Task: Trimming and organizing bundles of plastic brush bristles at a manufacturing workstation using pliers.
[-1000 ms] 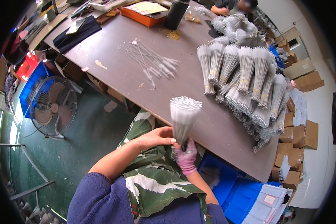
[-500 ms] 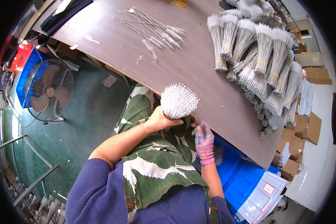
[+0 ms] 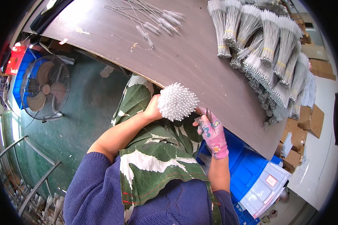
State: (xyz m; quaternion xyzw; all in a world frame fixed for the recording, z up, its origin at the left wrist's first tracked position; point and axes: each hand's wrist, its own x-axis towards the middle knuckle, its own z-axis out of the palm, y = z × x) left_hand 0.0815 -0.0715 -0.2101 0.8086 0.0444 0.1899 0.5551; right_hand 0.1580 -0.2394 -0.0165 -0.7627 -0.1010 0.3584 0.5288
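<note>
Several banded bundles (image 3: 269, 43) look finished, loose brushes (image 3: 151, 27) ungathered, while the left hand (image 3: 152, 109) grasps a brush cluster (image 3: 177, 102), the right hand (image 3: 214, 137) a dark tool (image 3: 209, 114).

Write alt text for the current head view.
A person's bare left hand holds a bundle of white-tipped wire brushes beside a brown table; the pink-gloved right hand is nearby. More brush bundles are piled on the table.

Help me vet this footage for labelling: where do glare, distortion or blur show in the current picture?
Head view: glare washes the smooth brown tabletop pale toward upper left; head view: fisheye distortion rounds the picture, leaving black corners; head view: the round, white-tipped wire bundle in the bare left hand looks fairly sharp.
</note>
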